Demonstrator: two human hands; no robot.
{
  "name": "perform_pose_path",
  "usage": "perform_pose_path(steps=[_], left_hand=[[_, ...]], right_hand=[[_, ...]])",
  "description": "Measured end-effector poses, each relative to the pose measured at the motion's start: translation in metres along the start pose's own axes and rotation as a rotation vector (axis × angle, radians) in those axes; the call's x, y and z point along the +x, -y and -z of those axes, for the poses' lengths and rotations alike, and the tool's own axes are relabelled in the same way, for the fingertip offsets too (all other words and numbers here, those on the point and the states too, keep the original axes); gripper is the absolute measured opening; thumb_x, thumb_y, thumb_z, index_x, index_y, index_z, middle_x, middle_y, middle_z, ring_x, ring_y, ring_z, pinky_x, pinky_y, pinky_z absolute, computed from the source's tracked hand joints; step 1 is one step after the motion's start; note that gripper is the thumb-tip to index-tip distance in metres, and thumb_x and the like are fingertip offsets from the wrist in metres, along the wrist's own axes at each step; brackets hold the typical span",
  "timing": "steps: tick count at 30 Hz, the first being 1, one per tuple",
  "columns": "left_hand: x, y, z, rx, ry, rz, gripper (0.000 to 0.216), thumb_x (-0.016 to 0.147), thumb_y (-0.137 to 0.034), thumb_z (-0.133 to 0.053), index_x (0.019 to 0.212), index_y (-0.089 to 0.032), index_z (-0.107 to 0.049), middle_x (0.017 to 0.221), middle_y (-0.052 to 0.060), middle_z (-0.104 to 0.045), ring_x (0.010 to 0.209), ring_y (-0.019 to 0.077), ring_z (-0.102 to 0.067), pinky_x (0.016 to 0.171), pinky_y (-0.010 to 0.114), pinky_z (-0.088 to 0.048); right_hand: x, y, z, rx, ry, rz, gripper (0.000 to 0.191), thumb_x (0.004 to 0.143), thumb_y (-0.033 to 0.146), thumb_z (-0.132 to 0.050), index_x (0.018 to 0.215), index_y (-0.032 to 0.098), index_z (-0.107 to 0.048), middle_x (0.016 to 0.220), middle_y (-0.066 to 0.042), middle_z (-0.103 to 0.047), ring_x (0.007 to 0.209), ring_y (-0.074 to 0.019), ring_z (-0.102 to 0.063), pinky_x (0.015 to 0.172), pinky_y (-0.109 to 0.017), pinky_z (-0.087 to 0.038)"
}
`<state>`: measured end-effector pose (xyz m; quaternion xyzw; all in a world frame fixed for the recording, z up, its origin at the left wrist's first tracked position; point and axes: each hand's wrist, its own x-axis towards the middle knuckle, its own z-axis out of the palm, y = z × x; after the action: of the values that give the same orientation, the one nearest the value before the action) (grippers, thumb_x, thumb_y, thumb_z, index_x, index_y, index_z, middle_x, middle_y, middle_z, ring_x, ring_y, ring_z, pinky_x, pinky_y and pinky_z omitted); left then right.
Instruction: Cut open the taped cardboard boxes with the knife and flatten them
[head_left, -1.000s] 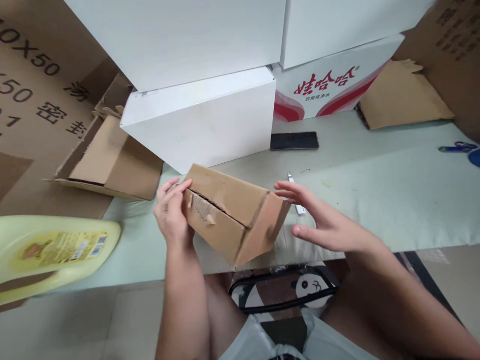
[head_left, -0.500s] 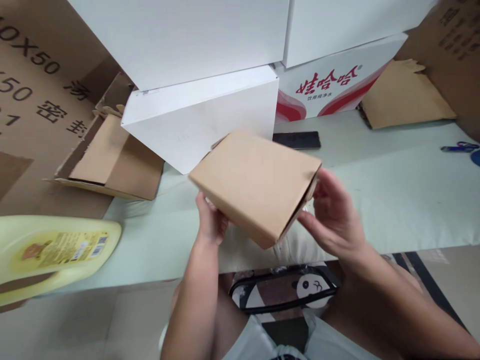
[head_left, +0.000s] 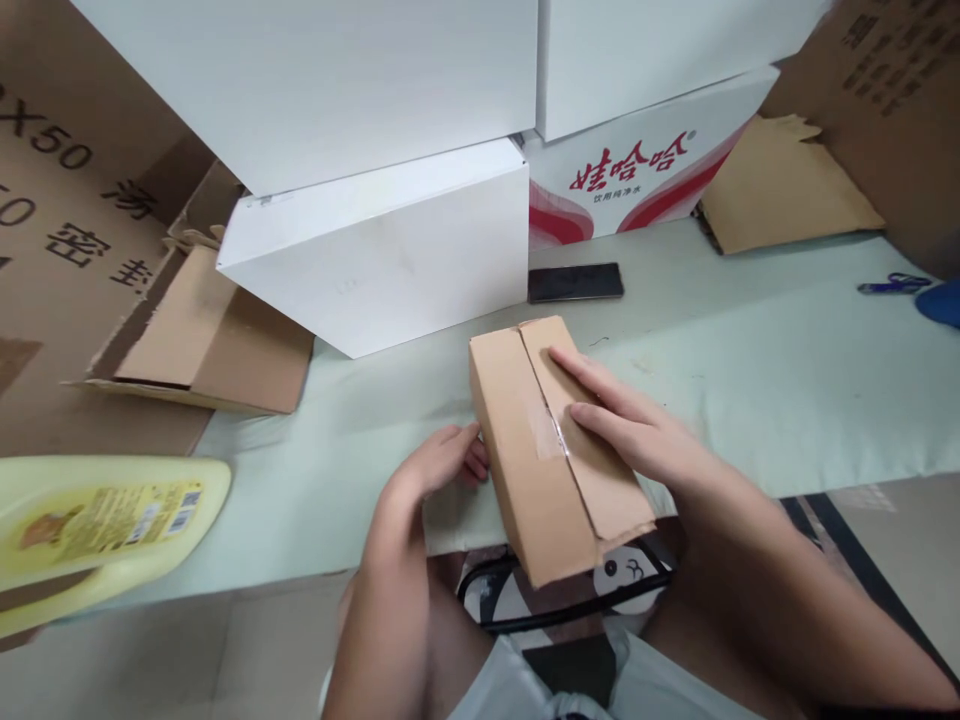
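Note:
A small brown cardboard box (head_left: pixel 525 480) stands tilted in front of me, its near end out past the table's front edge. Its two top flaps meet along a seam, with a strip of clear tape (head_left: pixel 551 432) across it. My right hand (head_left: pixel 630 430) lies on the right flap, fingers stretched and spread; its thumb is out of sight. At the box's left side, my left hand (head_left: pixel 450 460) has its fingers curled in against the cardboard. Its fingertips are partly hidden.
Beyond the box lies a black phone (head_left: pixel 576 282) before stacked white cartons (head_left: pixel 390 265). An open cardboard box (head_left: pixel 225 350) and a yellow jug (head_left: pixel 112 530) stand left. Flattened cardboard (head_left: pixel 787 190) and a blue-purple item (head_left: pixel 892 285) lie right on the pale green cloth (head_left: pixel 750 370).
The cardboard box has been turned and brought lower and nearer, so its taped flaps face up. My right hand has moved from its end onto the top. My left hand has shifted slightly right.

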<state>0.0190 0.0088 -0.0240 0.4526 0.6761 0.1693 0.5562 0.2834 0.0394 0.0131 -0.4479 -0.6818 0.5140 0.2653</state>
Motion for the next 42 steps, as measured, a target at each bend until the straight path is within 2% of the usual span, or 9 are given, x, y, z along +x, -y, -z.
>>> perform_pose_path(steps=[3, 5, 9, 14, 22, 28, 32, 39, 42], left_hand=[[-0.003, -0.004, 0.004, -0.032, -0.331, -0.190, 0.050, 0.087, -0.066, -0.052, 0.085, -0.018, -0.069, 0.087, 0.011, -0.074, 0.088, 0.0284, -0.072, 0.075, 0.038, -0.056], [-0.009, -0.006, 0.005, -0.076, -0.542, -0.525, 0.050, 0.090, -0.064, -0.052, 0.112, -0.021, -0.067, 0.119, 0.013, -0.073, 0.119, 0.0298, -0.066, 0.094, 0.043, -0.056], [-0.019, -0.008, 0.004, 0.199, -0.537, -1.012, 0.038, 0.096, -0.047, -0.056, 0.126, -0.027, -0.068, 0.144, 0.009, -0.064, 0.146, 0.0319, -0.047, 0.120, 0.056, -0.040], [-0.022, -0.006, 0.007, 0.388, -0.481, -0.938, 0.035, 0.098, -0.038, -0.054, 0.127, -0.026, -0.071, 0.148, 0.007, -0.062, 0.150, 0.0332, -0.040, 0.122, 0.062, -0.038], [-0.024, -0.004, 0.008, 0.364, -0.475, -0.943, 0.035, 0.098, -0.036, -0.054, 0.128, -0.026, -0.069, 0.148, 0.007, -0.061, 0.150, 0.0323, -0.039, 0.123, 0.062, -0.036], [-0.024, -0.004, 0.009, 0.348, -0.473, -0.938, 0.033, 0.097, -0.034, -0.055, 0.127, -0.027, -0.069, 0.148, 0.007, -0.061, 0.151, 0.0312, -0.039, 0.123, 0.061, -0.037], [-0.025, -0.010, 0.003, 0.362, -0.479, -0.946, 0.033, 0.098, -0.032, -0.054, 0.126, -0.026, -0.069, 0.146, 0.008, -0.061, 0.149, 0.0312, -0.042, 0.124, 0.062, -0.035], [-0.029, -0.021, -0.021, 0.372, -0.537, -0.924, 0.034, 0.096, -0.024, -0.053, 0.127, -0.023, -0.067, 0.145, 0.010, -0.060, 0.149, 0.0328, -0.039, 0.124, 0.063, -0.033], [-0.029, -0.021, -0.023, 0.365, -0.546, -0.933, 0.034, 0.095, -0.024, -0.054, 0.126, -0.024, -0.066, 0.144, 0.010, -0.060, 0.148, 0.0334, -0.040, 0.124, 0.064, -0.033]], right_hand=[[0.003, 0.000, -0.003, -0.007, 0.057, 0.005, 0.065, 0.098, 0.052, -0.056, 0.159, 0.036, -0.045, 0.170, -0.004, -0.036, 0.157, -0.0346, -0.033, 0.128, -0.058, -0.032], [0.003, 0.001, -0.004, -0.028, 0.093, 0.030, 0.067, 0.097, 0.057, -0.056, 0.159, 0.036, -0.044, 0.170, -0.006, -0.035, 0.157, -0.0348, -0.034, 0.125, -0.057, -0.036], [0.008, -0.006, -0.005, 0.033, 0.215, 0.106, 0.071, 0.099, 0.060, -0.050, 0.163, 0.033, -0.034, 0.169, -0.009, -0.038, 0.155, -0.0321, -0.037, 0.119, -0.055, -0.043], [0.031, -0.037, -0.008, -0.370, -0.168, -0.191, 0.054, 0.098, 0.042, -0.048, 0.145, 0.017, -0.053, 0.125, -0.017, -0.070, 0.106, -0.0307, -0.070, 0.087, -0.045, -0.057], [0.039, -0.042, -0.014, -0.631, -0.137, -0.270, 0.062, 0.083, 0.020, -0.053, 0.145, 0.015, -0.054, 0.095, -0.012, -0.072, 0.086, -0.0298, -0.068, 0.073, -0.039, -0.049], [0.031, -0.018, -0.007, 0.332, -0.205, -0.211, 0.040, 0.070, 0.024, -0.050, 0.108, 0.026, -0.063, 0.078, 0.002, -0.061, 0.050, -0.0137, -0.056, 0.044, -0.027, -0.040], [0.017, 0.002, -0.004, 0.758, -0.180, -0.034, 0.027, 0.064, 0.023, -0.061, 0.091, 0.027, -0.064, 0.077, 0.001, -0.068, 0.064, -0.0181, -0.068, 0.052, -0.031, -0.052], [0.001, 0.017, -0.008, 0.836, -0.170, 0.289, 0.024, 0.079, 0.043, -0.084, 0.079, 0.028, -0.065, 0.054, 0.007, -0.052, 0.046, -0.0080, -0.043, 0.044, -0.020, -0.038], [-0.007, 0.021, -0.014, 0.744, -0.174, 0.201, 0.031, 0.090, 0.058, -0.070, 0.092, 0.027, -0.064, 0.055, 0.006, -0.055, 0.044, -0.0097, -0.047, 0.040, -0.021, -0.036]])
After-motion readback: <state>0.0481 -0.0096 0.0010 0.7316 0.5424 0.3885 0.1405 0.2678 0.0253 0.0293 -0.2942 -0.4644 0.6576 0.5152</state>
